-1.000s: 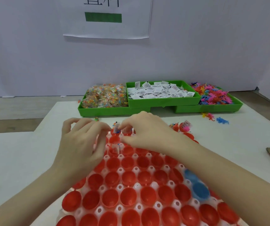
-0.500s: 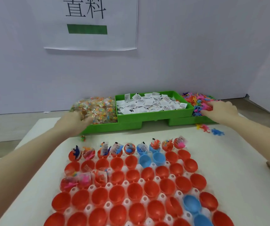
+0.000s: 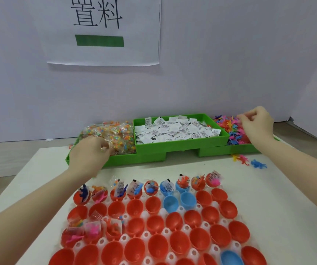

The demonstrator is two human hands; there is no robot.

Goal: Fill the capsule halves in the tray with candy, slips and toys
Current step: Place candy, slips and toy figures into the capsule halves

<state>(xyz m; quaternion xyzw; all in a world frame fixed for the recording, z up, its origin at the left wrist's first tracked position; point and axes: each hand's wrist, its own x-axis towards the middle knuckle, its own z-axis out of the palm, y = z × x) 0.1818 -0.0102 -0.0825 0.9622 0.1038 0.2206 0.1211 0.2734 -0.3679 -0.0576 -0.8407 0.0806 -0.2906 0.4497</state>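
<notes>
A pale wall (image 3: 230,64) carries a paper sign (image 3: 104,31) reading "置料" above a green bar. Below, the white tabletop (image 3: 280,197) bears the tray (image 3: 166,231) of red and blue capsule halves (image 3: 178,241), mouths upward, its rows running left to right; only the far row and a few at the left hold anything. Behind stand three green bins (image 3: 180,145) in a line: candy (image 3: 113,134), printed slips (image 3: 175,130), toys (image 3: 232,131). The left hand (image 3: 88,155) reaches into the candy, its grip hidden, so I cannot tell. The right hand (image 3: 257,125) pinches narrowly among the toys.
</notes>
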